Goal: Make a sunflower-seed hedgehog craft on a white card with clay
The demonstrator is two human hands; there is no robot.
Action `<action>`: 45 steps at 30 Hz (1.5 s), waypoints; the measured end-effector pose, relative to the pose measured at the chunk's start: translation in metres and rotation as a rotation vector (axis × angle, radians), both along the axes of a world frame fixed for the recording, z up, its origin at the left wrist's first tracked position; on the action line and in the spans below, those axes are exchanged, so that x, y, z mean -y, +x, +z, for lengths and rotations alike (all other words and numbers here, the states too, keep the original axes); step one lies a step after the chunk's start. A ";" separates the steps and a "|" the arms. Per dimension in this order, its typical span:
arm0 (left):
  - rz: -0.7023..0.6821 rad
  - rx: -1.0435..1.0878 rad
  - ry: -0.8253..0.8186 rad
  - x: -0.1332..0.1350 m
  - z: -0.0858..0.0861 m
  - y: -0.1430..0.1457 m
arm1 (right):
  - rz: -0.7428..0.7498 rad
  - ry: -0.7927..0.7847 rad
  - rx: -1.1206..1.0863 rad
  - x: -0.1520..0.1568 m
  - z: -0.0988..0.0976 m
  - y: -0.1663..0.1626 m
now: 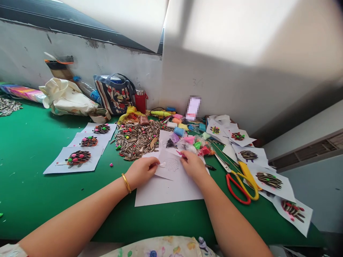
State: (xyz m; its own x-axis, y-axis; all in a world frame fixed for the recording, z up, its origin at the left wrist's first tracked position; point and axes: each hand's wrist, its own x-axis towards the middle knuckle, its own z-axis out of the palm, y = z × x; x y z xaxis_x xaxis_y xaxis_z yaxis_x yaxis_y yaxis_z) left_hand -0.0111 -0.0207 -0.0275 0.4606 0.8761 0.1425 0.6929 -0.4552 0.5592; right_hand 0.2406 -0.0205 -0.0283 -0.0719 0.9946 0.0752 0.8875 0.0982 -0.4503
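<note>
My left hand rests on a small white paper sheet with a dotted oval printed on it, its fingers curled and pinching a bit of white material at the sheet's left edge. My right hand is closed around a thin pink tool at the sheet's right side. A gold bangle circles my left wrist. Under the small sheet lies a larger white paper. A heap of striped sunflower seeds sits just beyond my hands.
Finished seed pictures on paper lie at the left and along the right. Red and yellow scissors lie to the right. Coloured clay packets, a red flask and bags line the wall. The green table ends at the right.
</note>
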 end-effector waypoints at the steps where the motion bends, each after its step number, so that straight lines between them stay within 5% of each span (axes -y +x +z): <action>1: -0.051 -0.036 0.031 0.001 0.001 0.000 | 0.009 0.013 0.018 -0.002 -0.001 0.000; 8: -0.232 -0.152 0.277 0.000 0.004 -0.005 | 0.089 0.090 0.057 -0.007 -0.009 -0.003; 15: -0.340 -0.204 0.298 0.000 0.004 -0.007 | 0.111 0.128 0.038 -0.006 -0.013 -0.004; 45: -0.310 -0.192 0.249 0.000 0.001 -0.004 | 0.126 0.158 0.041 -0.005 -0.015 -0.005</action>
State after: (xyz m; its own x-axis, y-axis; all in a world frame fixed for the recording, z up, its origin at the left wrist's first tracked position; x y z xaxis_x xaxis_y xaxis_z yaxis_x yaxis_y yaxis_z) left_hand -0.0152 -0.0209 -0.0268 0.7348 0.6422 0.2183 0.5829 -0.7625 0.2809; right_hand 0.2360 -0.0153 -0.0428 -0.2017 0.9535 0.2241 0.8811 0.2766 -0.3837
